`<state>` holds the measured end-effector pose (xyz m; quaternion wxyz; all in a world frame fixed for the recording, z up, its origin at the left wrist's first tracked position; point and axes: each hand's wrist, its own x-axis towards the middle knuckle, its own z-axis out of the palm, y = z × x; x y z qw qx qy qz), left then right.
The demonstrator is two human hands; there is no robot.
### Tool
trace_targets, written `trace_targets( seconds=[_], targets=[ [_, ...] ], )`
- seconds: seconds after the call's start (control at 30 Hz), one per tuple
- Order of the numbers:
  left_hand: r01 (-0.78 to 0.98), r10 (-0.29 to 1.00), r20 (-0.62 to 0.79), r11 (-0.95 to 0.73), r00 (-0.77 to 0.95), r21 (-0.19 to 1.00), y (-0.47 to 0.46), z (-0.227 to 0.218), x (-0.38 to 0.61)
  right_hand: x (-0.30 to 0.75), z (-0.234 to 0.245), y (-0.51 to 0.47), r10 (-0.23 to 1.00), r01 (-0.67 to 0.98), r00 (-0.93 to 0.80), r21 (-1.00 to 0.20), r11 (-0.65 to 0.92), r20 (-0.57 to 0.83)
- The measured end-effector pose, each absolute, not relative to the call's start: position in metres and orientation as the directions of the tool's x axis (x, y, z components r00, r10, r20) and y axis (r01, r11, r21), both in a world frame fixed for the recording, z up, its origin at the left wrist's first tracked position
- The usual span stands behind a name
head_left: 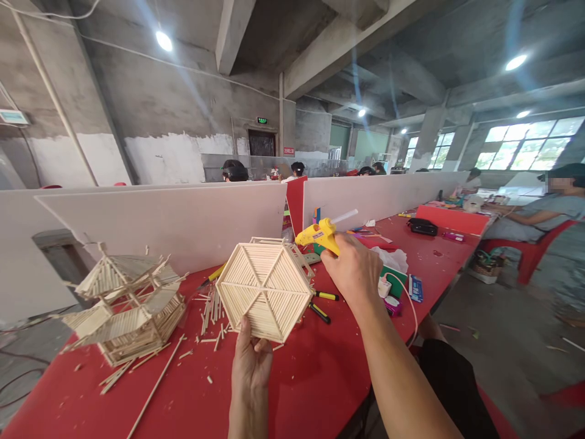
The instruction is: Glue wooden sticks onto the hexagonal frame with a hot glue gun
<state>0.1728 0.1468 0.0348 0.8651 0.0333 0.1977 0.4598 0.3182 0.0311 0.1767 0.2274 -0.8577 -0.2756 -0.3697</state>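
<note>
My left hand (250,361) grips the lower edge of a hexagonal panel of thin wooden sticks (265,289) and holds it upright above the red table (292,390). Behind the panel I can see part of a stick frame joined to it. My right hand (354,268) is closed round the handle of a yellow glue gun (320,235), whose nozzle points left at the panel's upper right edge. A white glue stick pokes out of the gun's rear. A cord runs from the gun down past my right forearm.
A stick-built pagoda model (130,305) stands at the left of the table amid loose sticks and splinters (212,314). Yellow-handled tools (324,299) lie beside the panel. White partitions (183,219) back the table. A seated person (543,207) works at the far right; other heads show beyond the partitions.
</note>
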Motion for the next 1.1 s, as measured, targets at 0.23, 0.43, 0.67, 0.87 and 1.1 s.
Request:
trace_targets(
  seconds=[0.23, 0.43, 0.67, 0.87, 1.1],
  targets=[
    [-0.782, 0.812, -0.303, 0.573, 0.499, 0.246, 0.1467, 0.0348, 0.1732, 0.3193, 0.1756, 0.0329, 0.322, 0.642, 0.585, -0.181, -0.745, 0.745],
    [-0.791, 0.828, -0.297, 0.55, 0.475, 0.267, 0.1452, 0.0365, 0.1736, 0.3202, 0.177, 0.0321, 0.339, 0.656, 0.561, -0.155, -0.739, 0.755],
    [-0.805, 0.848, -0.292, 0.518, 0.442, 0.289, 0.1455, 0.0359, 0.1748, 0.3199, 0.1731, 0.0303, 0.323, 0.663, 0.561, -0.181, -0.726, 0.762],
    [-0.801, 0.841, -0.285, 0.532, 0.461, 0.275, 0.146, 0.0346, 0.1745, 0.319, 0.1712, 0.0325, 0.323, 0.669, 0.57, -0.199, -0.716, 0.755],
    [-0.803, 0.832, -0.277, 0.544, 0.48, 0.245, 0.1472, 0.032, 0.1754, 0.3185, 0.1728, 0.0302, 0.349, 0.667, 0.586, -0.192, -0.719, 0.731]
  ],
)
